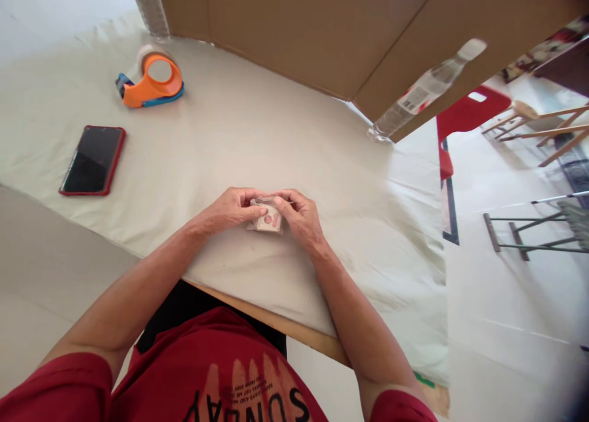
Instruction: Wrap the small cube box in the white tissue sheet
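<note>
A small pale packet point(269, 221) with red print, in what looks like clear plastic wrap, is held just above or on the cloth near the table's front. My left hand point(237, 206) grips it from the left, thumb lying on its face. On the other side my right hand point(299, 213) pinches the packet's upper right edge with thumb and fingers. Both hands are closed, and the fingertips behind the packet are partly hidden. What exactly the packet contains cannot be made out.
An orange and blue tape dispenser point(156, 84) and a red-cased phone point(93, 161) lie on the cloth-covered table at left. A large cardboard panel point(294, 35) stands at the back, with a plastic bottle point(423, 94) at its right and another bottle point(151, 10) at its left.
</note>
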`<state>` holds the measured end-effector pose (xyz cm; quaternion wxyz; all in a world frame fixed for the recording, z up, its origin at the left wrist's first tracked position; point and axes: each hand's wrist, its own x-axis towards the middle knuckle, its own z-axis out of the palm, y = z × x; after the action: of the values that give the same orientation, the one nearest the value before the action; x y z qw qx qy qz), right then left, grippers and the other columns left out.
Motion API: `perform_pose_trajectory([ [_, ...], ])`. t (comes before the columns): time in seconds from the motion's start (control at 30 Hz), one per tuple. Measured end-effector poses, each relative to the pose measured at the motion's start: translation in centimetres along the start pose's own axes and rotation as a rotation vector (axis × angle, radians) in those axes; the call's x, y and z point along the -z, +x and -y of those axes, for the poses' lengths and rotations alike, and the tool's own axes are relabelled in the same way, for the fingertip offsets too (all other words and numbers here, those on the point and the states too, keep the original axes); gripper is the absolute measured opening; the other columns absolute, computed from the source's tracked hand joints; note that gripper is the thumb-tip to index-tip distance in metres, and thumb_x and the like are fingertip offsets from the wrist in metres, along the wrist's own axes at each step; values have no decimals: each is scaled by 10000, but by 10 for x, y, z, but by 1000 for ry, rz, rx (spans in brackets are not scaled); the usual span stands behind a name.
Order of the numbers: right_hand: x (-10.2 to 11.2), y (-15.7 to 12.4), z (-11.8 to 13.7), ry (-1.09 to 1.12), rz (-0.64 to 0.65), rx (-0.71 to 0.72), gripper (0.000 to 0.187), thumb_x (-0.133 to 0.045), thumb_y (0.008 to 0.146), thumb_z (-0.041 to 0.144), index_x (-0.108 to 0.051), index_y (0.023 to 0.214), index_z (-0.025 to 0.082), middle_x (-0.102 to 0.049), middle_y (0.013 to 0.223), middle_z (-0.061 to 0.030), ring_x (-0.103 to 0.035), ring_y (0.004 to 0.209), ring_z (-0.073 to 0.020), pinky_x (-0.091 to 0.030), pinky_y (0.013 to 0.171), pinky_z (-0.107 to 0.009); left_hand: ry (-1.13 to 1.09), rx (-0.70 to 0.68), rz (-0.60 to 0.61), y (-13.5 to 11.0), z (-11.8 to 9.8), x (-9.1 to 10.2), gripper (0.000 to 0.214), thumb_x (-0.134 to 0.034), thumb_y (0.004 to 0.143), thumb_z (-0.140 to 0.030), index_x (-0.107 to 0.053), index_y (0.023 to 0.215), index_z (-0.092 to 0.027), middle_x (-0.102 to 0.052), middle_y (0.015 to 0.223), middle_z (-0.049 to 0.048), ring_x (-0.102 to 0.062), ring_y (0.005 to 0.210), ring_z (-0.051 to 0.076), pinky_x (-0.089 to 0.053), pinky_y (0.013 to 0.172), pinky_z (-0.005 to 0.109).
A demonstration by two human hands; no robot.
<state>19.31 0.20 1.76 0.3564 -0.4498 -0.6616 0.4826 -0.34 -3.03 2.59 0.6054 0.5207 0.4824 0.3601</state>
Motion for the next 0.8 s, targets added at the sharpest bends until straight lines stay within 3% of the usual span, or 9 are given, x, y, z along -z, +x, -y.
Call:
perform_pose_trajectory([
  [0.17,-1,10,10,-72,-2,49,232,-588,853,382,-668,749,191,-650,798,-14,-572,770,-151,-451,732,-288,83,-53,-76,3,3,-5,534,-673,763,-372,-674,1235,-121,-758,984,70,-699,849,202,-530,706,275],
  [0.27,-3,17,12,-65,-20,35,217,-577,846,372,-639,732,198,-620,749,0,-553,754,-153,-450,725,-286,153,-99,-224,8,8,-8,648,-659,741,-380,-608,1321,-95,-743,943,73,-682,828,202,-526,710,290],
  [0.4,-10,24,11,-28,-60,17,199,-570,835,363,-634,737,202,-589,720,9,-531,716,-147,-449,704,-285,194,-151,-299,15,12,-8,629,-628,767,-397,-600,1319,-96,-731,938,71,-662,817,191,-516,735,298],
  [0.63,-12,29,6,43,-15,-28,175,-590,802,356,-616,722,203,-561,656,27,-495,629,-128,-417,626,-270,153,-192,-276,23,14,-3,603,-613,790,-383,-585,1316,-91,-724,1081,111,-648,823,171,-505,730,285],
  [0.8,0,24,10,78,120,-31,241,-676,804,432,-695,816,192,-670,758,-2,-575,676,-138,-460,662,-286,115,-161,-261,23,12,-4,619,-627,791,-384,-564,1327,-81,-733,1103,127,-670,848,181,-509,738,284],
])
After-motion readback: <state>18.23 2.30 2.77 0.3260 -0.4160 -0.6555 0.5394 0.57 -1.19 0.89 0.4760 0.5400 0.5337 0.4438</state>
